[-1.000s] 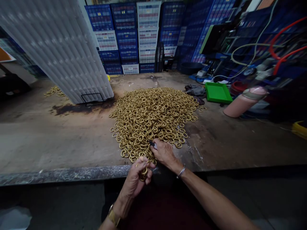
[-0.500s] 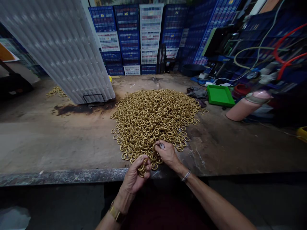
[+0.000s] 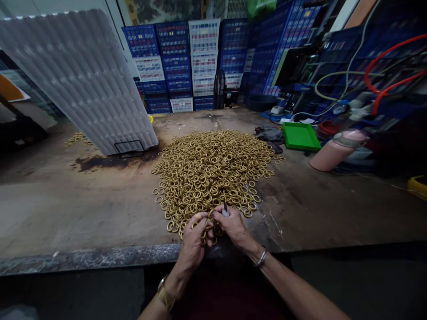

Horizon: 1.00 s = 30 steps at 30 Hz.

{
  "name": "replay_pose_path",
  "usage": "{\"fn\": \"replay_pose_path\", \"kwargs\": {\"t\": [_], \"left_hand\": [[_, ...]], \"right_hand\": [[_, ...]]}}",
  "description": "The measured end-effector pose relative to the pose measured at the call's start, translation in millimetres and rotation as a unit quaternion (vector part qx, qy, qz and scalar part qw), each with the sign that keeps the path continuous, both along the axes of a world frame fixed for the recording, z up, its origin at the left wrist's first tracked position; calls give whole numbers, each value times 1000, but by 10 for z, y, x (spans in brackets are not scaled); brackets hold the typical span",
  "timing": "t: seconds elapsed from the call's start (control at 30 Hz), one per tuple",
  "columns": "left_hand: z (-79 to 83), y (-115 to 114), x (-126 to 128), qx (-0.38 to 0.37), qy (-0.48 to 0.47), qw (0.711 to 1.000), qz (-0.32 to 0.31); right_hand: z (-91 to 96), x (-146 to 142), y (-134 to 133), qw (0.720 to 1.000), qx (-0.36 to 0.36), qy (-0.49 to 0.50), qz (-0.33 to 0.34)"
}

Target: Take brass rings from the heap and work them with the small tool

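Observation:
A large heap of brass-coloured rings (image 3: 213, 171) lies on the worn workbench (image 3: 83, 209). My left hand (image 3: 195, 240) is closed around a bunch of rings at the heap's near edge. My right hand (image 3: 231, 224) sits beside it, fingers pinched on a small dark tool (image 3: 225, 208) and touching the rings. The two hands meet over the bench's front edge (image 3: 100, 257).
A white corrugated panel (image 3: 76, 80) leans at the back left, with a few loose rings (image 3: 77, 139) beside it. Stacked blue and white crates (image 3: 187, 62) line the rear. A green tray (image 3: 300, 136), a pink cylinder (image 3: 336, 149), rags and hoses crowd the right.
My left hand moved up from the bench edge to the heap and met my right hand, which drew slightly nearer. The camera tilted up a little.

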<state>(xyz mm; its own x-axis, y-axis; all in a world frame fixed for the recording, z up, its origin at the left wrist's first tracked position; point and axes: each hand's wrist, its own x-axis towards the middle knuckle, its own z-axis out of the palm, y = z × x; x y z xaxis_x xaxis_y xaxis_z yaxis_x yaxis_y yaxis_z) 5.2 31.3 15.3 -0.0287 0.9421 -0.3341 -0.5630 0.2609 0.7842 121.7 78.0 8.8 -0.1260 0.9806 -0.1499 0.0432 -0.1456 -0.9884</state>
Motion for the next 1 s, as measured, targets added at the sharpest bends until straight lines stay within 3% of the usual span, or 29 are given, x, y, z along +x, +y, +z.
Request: {"fn": "replay_pose_path", "kwargs": {"t": [0.2,0.33,0.47,0.6,0.83,1.0], "left_hand": [[17,33,61,1,36,999,2],[-59,91,55,-14,61,998,6],[-126,144,46,18,176,984,1],[-73,152,49,78,259,963,-18],[61,88,53,27,130,986,-105],[96,47,61,21,95,992,-81]], "right_hand": [[-70,-11,8,1000,13,-8,14],[-133,25,59,997,41,-53,39],[-103,71,123,988,96,-106,53],[-8,62,142,982,105,-146,57],[87,63,97,986,90,-130,56],[28,46,68,991,66,-88,80]]}}
